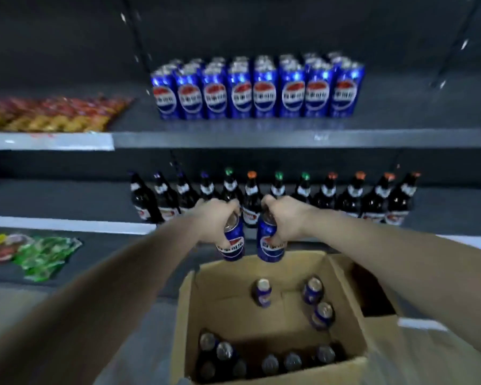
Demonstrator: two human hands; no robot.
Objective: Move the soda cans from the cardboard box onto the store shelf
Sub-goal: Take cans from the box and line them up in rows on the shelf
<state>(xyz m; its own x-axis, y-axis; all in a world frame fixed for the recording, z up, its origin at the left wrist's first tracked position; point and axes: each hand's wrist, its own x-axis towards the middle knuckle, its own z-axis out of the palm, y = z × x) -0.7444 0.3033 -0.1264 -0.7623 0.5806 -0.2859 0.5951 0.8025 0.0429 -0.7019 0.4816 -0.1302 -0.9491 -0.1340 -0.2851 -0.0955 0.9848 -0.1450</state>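
Observation:
My left hand (215, 218) grips a blue soda can (233, 245) from above. My right hand (285, 218) holds a second blue can (270, 244) the same way. Both cans hang side by side just above the far rim of the open cardboard box (186, 315). Inside the box, three cans (313, 290) stand apart near the middle and several more (261, 359) cluster at the near wall. On the upper shelf (261, 138) a block of matching blue cans (257, 87) stands in rows.
Dark glass bottles (331, 195) line the shelf behind my hands. Snack packs (47, 112) lie on the upper shelf's left part. Green and red bags (45, 255) lie on the lower shelf at left. A box flap (372, 287) sticks out to the right.

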